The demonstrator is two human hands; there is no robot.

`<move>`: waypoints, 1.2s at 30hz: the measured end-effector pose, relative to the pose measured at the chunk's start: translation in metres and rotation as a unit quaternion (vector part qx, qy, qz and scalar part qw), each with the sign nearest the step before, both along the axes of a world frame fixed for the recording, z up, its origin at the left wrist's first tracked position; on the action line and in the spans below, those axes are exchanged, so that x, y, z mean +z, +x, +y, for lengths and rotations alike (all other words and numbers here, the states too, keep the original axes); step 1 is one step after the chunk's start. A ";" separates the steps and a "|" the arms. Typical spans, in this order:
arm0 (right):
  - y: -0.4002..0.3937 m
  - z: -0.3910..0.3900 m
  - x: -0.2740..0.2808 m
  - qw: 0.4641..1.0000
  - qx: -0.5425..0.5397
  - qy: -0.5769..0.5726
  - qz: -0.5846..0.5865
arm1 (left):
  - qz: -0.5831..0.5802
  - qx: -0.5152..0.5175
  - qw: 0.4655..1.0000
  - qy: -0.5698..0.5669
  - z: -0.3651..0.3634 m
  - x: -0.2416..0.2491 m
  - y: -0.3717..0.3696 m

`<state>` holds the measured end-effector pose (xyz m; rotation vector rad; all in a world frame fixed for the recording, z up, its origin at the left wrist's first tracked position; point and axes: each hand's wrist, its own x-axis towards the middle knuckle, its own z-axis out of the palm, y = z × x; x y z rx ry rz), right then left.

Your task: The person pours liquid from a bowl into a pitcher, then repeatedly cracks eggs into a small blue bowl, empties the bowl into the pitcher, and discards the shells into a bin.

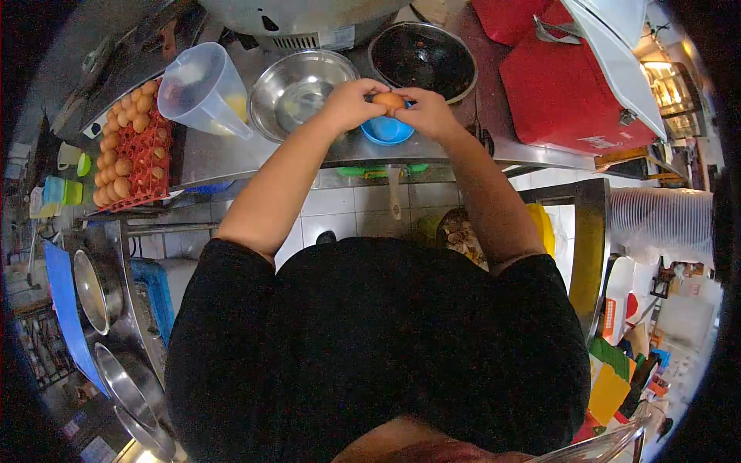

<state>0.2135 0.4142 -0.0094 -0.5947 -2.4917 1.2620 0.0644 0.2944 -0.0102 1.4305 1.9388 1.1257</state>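
A brown egg (388,101) is gripped between my two hands, over a small blue bowl (388,133) near the counter's front edge. The fingers of my left hand (349,104) close on the egg's left end. On its right end press the fingertips of my right hand (426,113). Just left of my hands stands a wide steel bowl (266,96) with some clear liquid at its bottom. A dark bowl (423,62) sits behind my right hand. Further left are a clear plastic jug (199,89) with something yellow inside and a red egg tray (147,174) holding several brown eggs.
A large rounded appliance (301,19) stands at the back of the counter. To the right is a red box (571,100) with a white lid. Several steel bowls (96,289) lie at the lower left, and a stack of clear plastic lids (660,224) is at the right.
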 end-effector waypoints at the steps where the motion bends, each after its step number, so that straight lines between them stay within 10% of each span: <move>1: 0.000 0.002 -0.001 1.000 0.006 0.000 0.006 | 0.014 -0.001 1.000 0.000 -0.001 0.002 0.001; 12: -0.003 0.008 -0.006 0.986 0.040 -0.148 -0.064 | 0.049 -0.010 0.999 -0.018 -0.002 0.002 0.001; 18: -0.008 0.003 -0.007 0.998 0.010 0.044 -0.041 | 0.081 -0.021 0.996 -0.020 -0.005 0.012 0.005; 36: -0.004 -0.011 -0.003 0.995 -0.037 0.091 0.014 | 0.071 -0.033 0.997 0.018 -0.005 0.008 0.004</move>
